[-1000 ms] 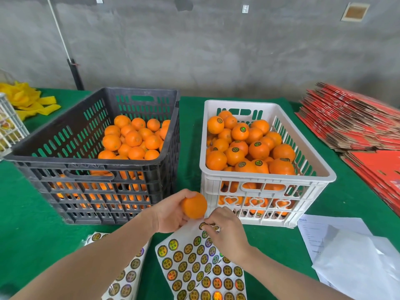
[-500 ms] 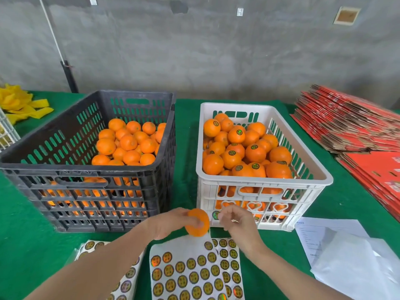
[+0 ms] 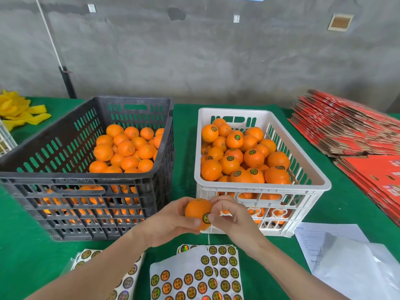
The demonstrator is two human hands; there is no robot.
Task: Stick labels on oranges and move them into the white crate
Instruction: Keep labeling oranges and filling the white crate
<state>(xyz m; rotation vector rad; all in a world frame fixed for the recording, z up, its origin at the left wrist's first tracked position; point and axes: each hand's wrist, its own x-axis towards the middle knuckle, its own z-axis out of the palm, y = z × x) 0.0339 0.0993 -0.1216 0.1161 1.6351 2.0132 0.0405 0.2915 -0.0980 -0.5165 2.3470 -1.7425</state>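
Note:
My left hand [image 3: 171, 221] grips an orange [image 3: 195, 211] in front of the two crates. A round dark label [image 3: 206, 218] sits on the orange's lower right side, and my right hand [image 3: 229, 217] presses it with curled fingers. The white crate [image 3: 262, 188] on the right holds several labelled oranges. To its left, the black crate [image 3: 86, 180] holds several unlabelled oranges. Sheets of round labels [image 3: 194, 276] lie on the green table below my hands.
A second label sheet [image 3: 127, 276] lies under my left forearm. White papers [image 3: 337, 254] lie at the right front. Stacks of flat red cartons [image 3: 350, 131] fill the right side. Yellow material [image 3: 19, 111] sits at the far left, by a grey wall behind.
My right hand left the label sheet, rose to the orange and put a label on it. Both hands and the orange lifted up in front of the white crate.

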